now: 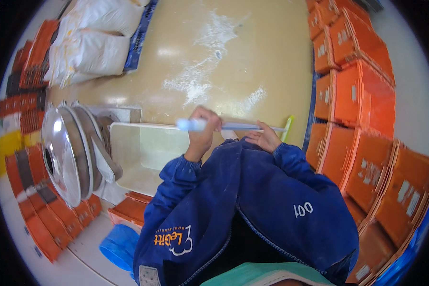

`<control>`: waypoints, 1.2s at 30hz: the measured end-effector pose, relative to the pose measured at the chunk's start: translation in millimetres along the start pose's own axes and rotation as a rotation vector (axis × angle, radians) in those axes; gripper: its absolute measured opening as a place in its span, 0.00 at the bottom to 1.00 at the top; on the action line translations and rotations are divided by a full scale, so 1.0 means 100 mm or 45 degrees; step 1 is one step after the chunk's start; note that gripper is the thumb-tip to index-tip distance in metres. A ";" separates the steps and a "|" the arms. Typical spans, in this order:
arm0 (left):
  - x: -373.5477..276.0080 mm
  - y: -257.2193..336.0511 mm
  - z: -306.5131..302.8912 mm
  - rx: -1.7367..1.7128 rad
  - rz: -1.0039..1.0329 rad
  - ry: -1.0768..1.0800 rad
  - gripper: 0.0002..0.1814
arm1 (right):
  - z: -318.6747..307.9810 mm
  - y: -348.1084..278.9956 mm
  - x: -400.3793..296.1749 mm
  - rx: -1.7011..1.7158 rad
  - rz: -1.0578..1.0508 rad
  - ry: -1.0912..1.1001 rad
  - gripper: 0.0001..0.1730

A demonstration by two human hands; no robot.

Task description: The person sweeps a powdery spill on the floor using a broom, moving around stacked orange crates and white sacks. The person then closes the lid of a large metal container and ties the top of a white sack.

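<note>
My left hand is closed around the upper part of a pale blue-and-white pole, near its light blue end. From there the pole runs to the right, to a yellow-green tool head by the floor; whether this is a broom or a squeegee cannot be told. My right hand is at the pole's farther part, with a fingertip over it and other fingers extended; its hold is unclear. White powder lies in patches on the beige floor beyond both hands.
A cream plastic tub and a round steel machine stand at left. White sacks lie on a blue pallet at the far left. Stacked orange crates line the right side; more crates are at lower left.
</note>
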State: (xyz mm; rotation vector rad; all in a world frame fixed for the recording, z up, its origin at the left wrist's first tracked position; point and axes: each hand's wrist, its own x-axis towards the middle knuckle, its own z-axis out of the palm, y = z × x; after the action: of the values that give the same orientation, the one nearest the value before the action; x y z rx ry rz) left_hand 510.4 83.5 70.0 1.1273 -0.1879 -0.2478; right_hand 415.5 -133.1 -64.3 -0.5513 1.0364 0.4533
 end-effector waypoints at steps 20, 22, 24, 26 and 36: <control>0.22 1.60 0.81 0.782 0.456 -0.723 0.24 | 2.10 0.10 -0.07 0.226 0.052 -0.696 0.06; 0.40 1.66 0.98 0.655 0.792 -0.179 0.24 | 2.17 -0.26 -0.29 0.339 0.007 -0.756 0.06; 0.66 2.22 0.90 0.264 0.826 -0.643 0.22 | 2.30 -0.57 -0.94 0.440 0.070 -0.863 0.07; 0.81 2.30 1.07 -0.043 0.734 -0.511 0.21 | 2.11 -0.88 -1.17 0.395 0.013 -0.809 0.07; 1.31 -0.58 1.62 0.260 0.050 -0.524 0.19 | -0.11 -2.21 0.39 -0.116 -0.134 0.054 0.10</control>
State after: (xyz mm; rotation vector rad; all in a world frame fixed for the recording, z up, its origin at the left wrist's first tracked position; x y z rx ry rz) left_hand 585.5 -118.2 88.2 1.2646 -0.6109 -0.4321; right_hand 556.3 -308.5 -57.0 -0.6963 1.0257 0.3987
